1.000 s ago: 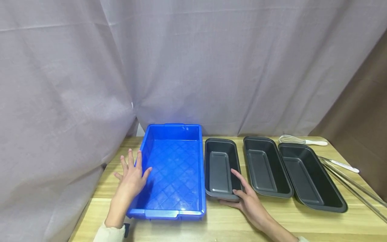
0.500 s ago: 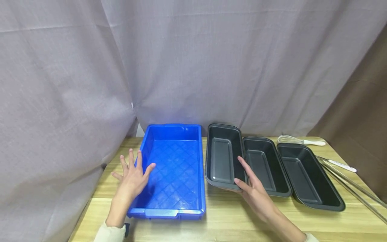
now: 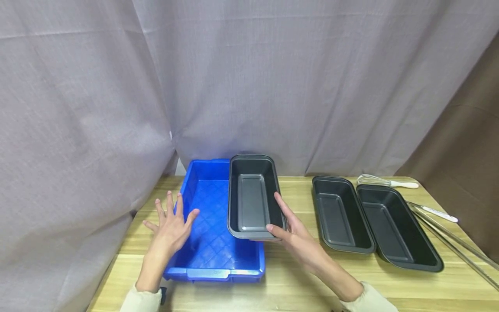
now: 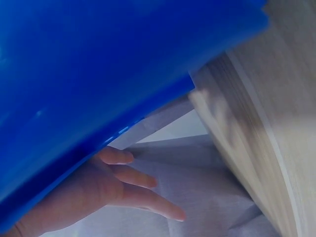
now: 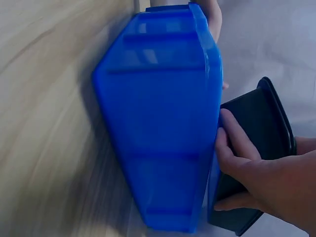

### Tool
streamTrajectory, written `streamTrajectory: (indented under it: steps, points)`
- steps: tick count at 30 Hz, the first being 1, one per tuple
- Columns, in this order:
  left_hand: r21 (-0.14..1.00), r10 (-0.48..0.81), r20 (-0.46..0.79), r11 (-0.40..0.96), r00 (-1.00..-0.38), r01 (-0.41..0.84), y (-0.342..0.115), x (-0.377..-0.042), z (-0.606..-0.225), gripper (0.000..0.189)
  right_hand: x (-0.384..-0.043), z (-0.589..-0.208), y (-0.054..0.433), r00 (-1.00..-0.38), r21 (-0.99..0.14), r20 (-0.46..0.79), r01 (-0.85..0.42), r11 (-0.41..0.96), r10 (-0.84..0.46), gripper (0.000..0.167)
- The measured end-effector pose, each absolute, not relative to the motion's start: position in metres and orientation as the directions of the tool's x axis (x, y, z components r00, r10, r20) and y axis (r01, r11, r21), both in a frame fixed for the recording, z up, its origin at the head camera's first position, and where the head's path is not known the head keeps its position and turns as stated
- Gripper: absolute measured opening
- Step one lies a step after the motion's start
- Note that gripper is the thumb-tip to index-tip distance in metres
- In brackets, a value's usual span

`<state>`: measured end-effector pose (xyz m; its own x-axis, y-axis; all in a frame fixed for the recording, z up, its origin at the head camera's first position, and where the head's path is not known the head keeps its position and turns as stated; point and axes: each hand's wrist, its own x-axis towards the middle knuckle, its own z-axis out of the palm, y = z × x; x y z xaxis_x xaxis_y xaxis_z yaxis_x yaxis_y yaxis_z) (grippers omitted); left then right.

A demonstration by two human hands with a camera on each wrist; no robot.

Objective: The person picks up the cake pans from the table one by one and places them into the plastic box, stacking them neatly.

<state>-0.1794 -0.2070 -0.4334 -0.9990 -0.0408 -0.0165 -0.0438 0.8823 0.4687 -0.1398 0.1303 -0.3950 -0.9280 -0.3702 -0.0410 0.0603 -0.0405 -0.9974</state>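
A black loaf pan (image 3: 252,203) hangs over the right side of a blue plastic bin (image 3: 210,236). My right hand (image 3: 298,240) holds the pan at its near right corner, thumb inside the rim and fingers underneath. In the right wrist view, fingers of the right hand (image 5: 269,177) lie against the outside of the loaf pan (image 5: 259,121), above the bin's rim (image 5: 215,74). With fingers spread, my left hand (image 3: 169,232) rests at the bin's left rim. The left wrist view has the left hand (image 4: 94,190) partly hidden by the bin's wall (image 4: 98,74).
Two more black loaf pans, a middle one (image 3: 341,216) and a right one (image 3: 397,229), stand on the wooden table (image 3: 296,286). A whisk (image 3: 386,182), a white-handled tool (image 3: 438,213) and long metal tools (image 3: 460,247) lie at the right. A grey curtain (image 3: 249,86) hangs behind.
My right hand has lifted the nearest loaf pan off the table and carried it left over the bin's right side. The left hand has stayed nearly still.
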Motion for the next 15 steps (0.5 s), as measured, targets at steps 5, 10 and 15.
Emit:
streamTrajectory:
  steps: [5,10,15]
  points:
    - [0.478,-0.041,-0.005,0.878,-0.999,-0.038,-0.206,-0.179,-0.434,0.087,-0.142,-0.394,0.109,-0.911,-0.991,-0.071,0.110,-0.072,-0.405,0.095]
    - [0.494,-0.037,-0.013,0.868,-0.999,-0.039,-0.206,-0.179,-0.434,0.086,-0.152,-0.395,0.094,-0.860,-0.983,-0.079,0.151,-0.103,-0.505,0.096]
    - [0.491,-0.035,-0.017,0.870,-0.999,-0.039,-0.207,-0.180,-0.433,0.085,-0.166,-0.400,0.082,-0.815,-0.975,-0.102,0.194,-0.103,-0.571,0.097]
